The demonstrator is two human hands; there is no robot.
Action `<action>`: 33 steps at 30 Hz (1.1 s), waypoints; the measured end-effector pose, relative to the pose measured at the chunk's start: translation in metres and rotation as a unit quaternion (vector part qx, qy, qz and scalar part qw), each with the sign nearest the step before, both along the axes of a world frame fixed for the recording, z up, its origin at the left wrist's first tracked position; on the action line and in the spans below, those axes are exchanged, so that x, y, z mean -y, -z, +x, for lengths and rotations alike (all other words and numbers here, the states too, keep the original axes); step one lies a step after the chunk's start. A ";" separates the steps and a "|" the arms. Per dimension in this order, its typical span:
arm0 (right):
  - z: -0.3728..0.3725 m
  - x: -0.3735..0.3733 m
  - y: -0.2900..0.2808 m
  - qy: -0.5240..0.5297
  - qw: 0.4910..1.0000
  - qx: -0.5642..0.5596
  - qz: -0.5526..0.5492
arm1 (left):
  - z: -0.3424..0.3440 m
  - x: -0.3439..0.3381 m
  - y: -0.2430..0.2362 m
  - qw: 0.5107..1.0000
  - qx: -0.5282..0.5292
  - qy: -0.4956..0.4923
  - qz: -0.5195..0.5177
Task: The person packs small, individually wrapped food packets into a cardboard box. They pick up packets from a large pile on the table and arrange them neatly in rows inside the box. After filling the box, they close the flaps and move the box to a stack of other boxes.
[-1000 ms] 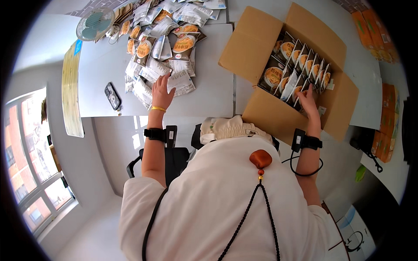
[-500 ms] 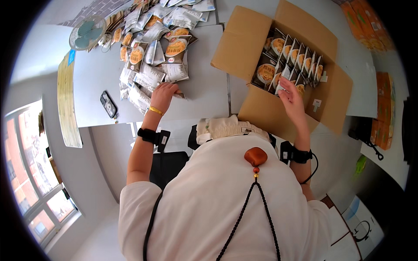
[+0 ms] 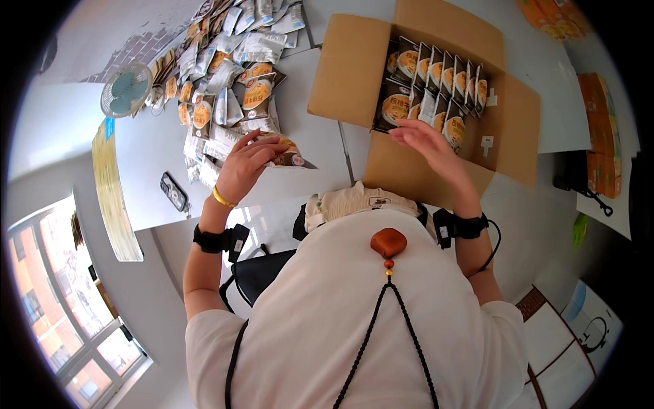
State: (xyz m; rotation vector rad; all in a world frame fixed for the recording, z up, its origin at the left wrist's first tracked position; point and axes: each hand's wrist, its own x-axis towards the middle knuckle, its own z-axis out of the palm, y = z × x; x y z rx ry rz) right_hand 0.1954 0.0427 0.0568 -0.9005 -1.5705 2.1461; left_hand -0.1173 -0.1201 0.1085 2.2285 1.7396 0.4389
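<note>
At the near edge of the packet heap, my left hand (image 3: 246,163) is closed on a brown snack packet (image 3: 294,153) with a yellow bowl picture. The packet juts out to the right from under my fingers. My right hand (image 3: 430,144) is over the near side of an open cardboard box (image 3: 398,167), fingers stretched out and holding nothing. Inside the box, similar packets (image 3: 455,129) stand on edge in rows, and one shows a silvery back (image 3: 427,107). My right hand and wrist hide part of the box's near wall.
A loose heap of packets (image 3: 264,48) covers the table's far left. Beside it are a small fan (image 3: 127,90) and a phone (image 3: 174,191). The box flaps (image 3: 347,65) spread outward. Orange cartons (image 3: 599,129) are stacked at the right.
My right hand has drawn back from among the box's packets toward its near left side. My left hand has lifted a packet from the heap's near edge. The whole view has shifted slightly.
</note>
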 end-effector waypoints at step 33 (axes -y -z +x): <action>0.066 0.002 0.002 0.328 0.914 -0.145 -0.187 | 0.181 -0.215 0.056 0.933 0.294 0.032 -0.203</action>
